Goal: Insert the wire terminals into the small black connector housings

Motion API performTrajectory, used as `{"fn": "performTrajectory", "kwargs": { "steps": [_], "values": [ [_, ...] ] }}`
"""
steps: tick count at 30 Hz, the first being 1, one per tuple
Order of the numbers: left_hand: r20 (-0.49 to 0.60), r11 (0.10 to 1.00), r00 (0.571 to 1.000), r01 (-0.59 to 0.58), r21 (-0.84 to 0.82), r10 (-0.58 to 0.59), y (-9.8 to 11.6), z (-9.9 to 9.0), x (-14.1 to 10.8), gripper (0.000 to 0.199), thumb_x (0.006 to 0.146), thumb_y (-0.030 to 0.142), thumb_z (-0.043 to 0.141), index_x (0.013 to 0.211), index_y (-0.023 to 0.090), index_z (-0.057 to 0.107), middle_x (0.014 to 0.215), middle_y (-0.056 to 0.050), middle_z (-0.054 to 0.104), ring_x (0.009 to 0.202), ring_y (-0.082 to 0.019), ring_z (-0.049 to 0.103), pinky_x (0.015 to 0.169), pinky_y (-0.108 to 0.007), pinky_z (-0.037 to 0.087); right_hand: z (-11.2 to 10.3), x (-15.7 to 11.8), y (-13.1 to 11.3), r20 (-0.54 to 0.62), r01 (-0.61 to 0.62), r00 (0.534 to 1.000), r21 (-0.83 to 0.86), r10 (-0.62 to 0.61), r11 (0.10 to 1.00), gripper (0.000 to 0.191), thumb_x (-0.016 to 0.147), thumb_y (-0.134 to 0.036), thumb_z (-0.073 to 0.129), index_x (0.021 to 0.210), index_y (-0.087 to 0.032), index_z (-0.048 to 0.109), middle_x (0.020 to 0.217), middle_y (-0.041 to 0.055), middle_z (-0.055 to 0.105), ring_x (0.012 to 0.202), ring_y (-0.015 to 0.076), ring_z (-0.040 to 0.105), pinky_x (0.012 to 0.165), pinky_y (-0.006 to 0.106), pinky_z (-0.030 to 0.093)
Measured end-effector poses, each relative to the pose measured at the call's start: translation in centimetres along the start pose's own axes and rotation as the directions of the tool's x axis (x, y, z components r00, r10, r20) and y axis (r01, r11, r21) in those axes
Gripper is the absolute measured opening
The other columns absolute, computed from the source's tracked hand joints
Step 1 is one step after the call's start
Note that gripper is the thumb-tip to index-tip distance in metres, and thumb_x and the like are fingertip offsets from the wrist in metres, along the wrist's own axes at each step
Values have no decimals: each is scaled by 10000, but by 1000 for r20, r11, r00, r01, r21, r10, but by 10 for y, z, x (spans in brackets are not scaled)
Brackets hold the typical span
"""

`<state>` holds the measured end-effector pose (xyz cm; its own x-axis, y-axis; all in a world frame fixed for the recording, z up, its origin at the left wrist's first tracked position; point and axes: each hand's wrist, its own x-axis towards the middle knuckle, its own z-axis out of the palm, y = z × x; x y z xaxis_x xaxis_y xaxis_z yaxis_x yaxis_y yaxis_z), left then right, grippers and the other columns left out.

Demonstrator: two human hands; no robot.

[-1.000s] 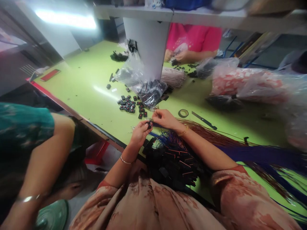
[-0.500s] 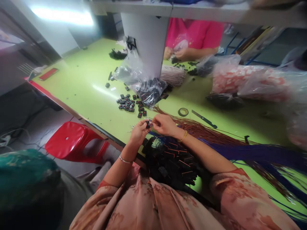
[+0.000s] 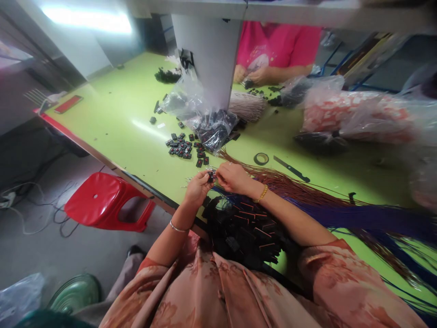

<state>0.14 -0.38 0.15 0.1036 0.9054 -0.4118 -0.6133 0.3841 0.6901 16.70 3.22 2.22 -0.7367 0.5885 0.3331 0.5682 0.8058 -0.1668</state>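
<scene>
My left hand (image 3: 197,187) pinches a small black connector (image 3: 210,176) just above the near edge of the table. Against its right side, my right hand (image 3: 233,176) has its fingers pinched together; what they hold is too small to make out. Thin wire ends show around the fingertips. Up and to the left of my hands lies a group of small black pieces with red marks (image 3: 180,146). Below my right forearm is a heap of black parts with orange strips (image 3: 251,223). Brown wires (image 3: 293,184) and blue wires (image 3: 358,216) stretch away to the right.
A tape roll (image 3: 261,158) and a dark blade (image 3: 292,169) lie beyond my right forearm. Clear bags (image 3: 215,127) rest by the white post (image 3: 208,59). Across the table, a person in a pink shirt (image 3: 280,48) handles small parts. A red stool (image 3: 99,198) stands at left.
The teal and dark shape at the lower left has moved mostly out of view, uncovering a green round object and a plastic bag on the floor. My hands have barely moved.
</scene>
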Motion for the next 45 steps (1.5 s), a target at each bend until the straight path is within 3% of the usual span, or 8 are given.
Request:
{"fn": "performTrajectory", "kwargs": {
  "steps": [23,27,30,33,36,41,43,45],
  "values": [
    [-76,981,990,-101,163,115,-7,5,-5,219,669,211,757,819,124,623,711,-8,637,597,-72,560,574,-194,430,-1,0,-11,77,-271,963,248,260,930,103,806,-216,512,775,-149,584,716,54,606,640,146,458,606,267,287],
    [-66,907,952,-263,330,300,-11,19,-28,172,721,226,718,848,154,627,723,-18,640,643,-106,565,632,-233,446,-14,2,-2,110,-283,959,462,262,841,154,814,-238,482,733,-154,583,660,8,578,598,115,452,586,241,308],
    [182,726,866,-492,481,466,-23,42,-59,169,782,245,662,944,195,667,912,-65,678,853,-182,606,834,-317,462,-27,14,10,190,-390,920,553,344,737,204,819,-272,472,707,-152,592,632,-7,582,586,105,469,571,227,327],
    [605,519,744,-649,556,284,-39,67,-80,161,802,251,622,933,196,696,970,-108,696,942,-244,610,936,-393,429,-26,31,9,301,-427,899,444,318,788,129,748,-226,550,672,-149,621,640,9,623,594,115,500,578,236,337],
    [759,397,638,-735,549,132,-48,79,-87,208,827,252,563,968,173,694,1020,-144,698,967,-272,615,953,-437,417,-12,46,-8,407,-402,871,264,276,877,77,691,-154,581,651,-159,647,670,45,664,610,145,538,574,258,337],
    [633,562,745,-622,545,212,-32,63,-85,212,741,253,685,943,202,722,997,-129,690,1025,-295,580,1024,-448,342,13,52,-32,387,-436,838,51,384,899,79,737,-168,580,701,-171,650,737,110,689,677,205,610,581,285,398],
    [462,655,826,-547,522,322,-14,48,-71,137,726,210,690,856,203,731,914,-115,674,992,-283,568,1016,-422,345,18,49,-34,394,-404,848,47,355,914,51,749,-185,590,722,-182,633,731,104,683,694,220,621,605,305,442],
    [227,650,841,-527,548,491,9,31,-47,89,746,169,645,794,199,713,881,-108,635,1003,-277,535,998,-397,356,22,45,-34,393,-364,865,60,313,930,69,770,-204,580,813,-180,628,799,114,691,751,241,632,650,328,470]
  ]
}}
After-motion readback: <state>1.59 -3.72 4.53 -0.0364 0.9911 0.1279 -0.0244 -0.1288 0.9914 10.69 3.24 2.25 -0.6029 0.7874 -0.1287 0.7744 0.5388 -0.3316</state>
